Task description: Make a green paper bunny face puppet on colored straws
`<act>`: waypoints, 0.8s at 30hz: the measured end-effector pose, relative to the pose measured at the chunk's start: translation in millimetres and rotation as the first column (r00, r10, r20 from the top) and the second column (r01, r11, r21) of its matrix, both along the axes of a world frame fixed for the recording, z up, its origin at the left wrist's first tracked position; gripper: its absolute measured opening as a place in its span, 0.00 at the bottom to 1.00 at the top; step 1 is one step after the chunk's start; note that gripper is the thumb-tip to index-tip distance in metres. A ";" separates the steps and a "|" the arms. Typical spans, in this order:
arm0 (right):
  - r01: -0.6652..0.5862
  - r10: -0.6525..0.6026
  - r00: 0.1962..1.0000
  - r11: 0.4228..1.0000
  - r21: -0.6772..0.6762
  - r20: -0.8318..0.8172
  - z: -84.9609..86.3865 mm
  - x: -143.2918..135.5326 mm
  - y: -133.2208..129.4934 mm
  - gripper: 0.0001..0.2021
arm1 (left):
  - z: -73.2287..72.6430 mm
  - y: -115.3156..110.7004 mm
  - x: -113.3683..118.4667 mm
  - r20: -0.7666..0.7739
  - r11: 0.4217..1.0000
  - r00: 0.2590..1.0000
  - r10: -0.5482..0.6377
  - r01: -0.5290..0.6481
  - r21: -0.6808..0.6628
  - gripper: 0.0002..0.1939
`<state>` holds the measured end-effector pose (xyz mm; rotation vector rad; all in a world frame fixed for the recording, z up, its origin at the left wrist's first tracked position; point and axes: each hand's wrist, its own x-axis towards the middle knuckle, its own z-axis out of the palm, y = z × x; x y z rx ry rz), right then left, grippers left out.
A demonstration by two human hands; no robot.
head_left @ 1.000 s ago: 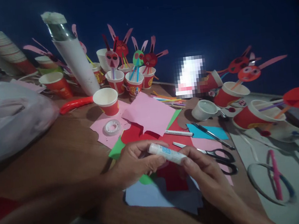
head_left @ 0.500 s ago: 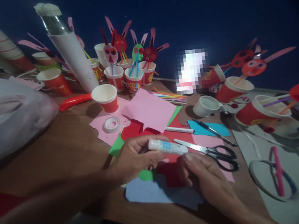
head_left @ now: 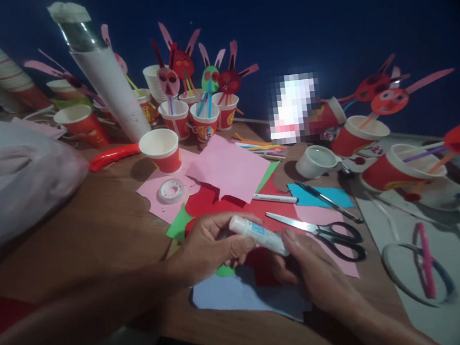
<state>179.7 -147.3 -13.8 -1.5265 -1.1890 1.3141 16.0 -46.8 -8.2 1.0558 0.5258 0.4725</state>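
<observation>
A white glue stick [head_left: 260,234] with a blue label is held over the papers, tilted down to the right. My left hand [head_left: 213,243] grips its capped left part between thumb and fingers. The fingers of my right hand [head_left: 307,263] close round its lower right end. Beneath lie red paper [head_left: 204,200], a grey-blue sheet [head_left: 239,296] and bits of green paper. Black-handled scissors [head_left: 324,232] rest just right of the glue stick, blades pointing left. A pink sheet [head_left: 229,167] and a white pen [head_left: 277,198] lie beyond my hands.
Red paper cups [head_left: 161,155] with paper rabbit heads on straws stand at the back and right. A tall white bottle [head_left: 113,91], a plastic bag [head_left: 18,174], a tape roll [head_left: 170,190], a white cup [head_left: 316,162] and a black pen [head_left: 328,202] surround the papers.
The glue stick's right end has dipped. My right hand has moved up against it, and its fingers have closed on that end. My left hand still holds the other end.
</observation>
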 end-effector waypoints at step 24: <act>0.205 -0.164 0.961 0.964 0.172 -0.224 -0.3 -6.8 0.7 0.16 | -2.1 2.7 0.7 0.030 1.000 1.000 -0.001 0.001 0.010 0.15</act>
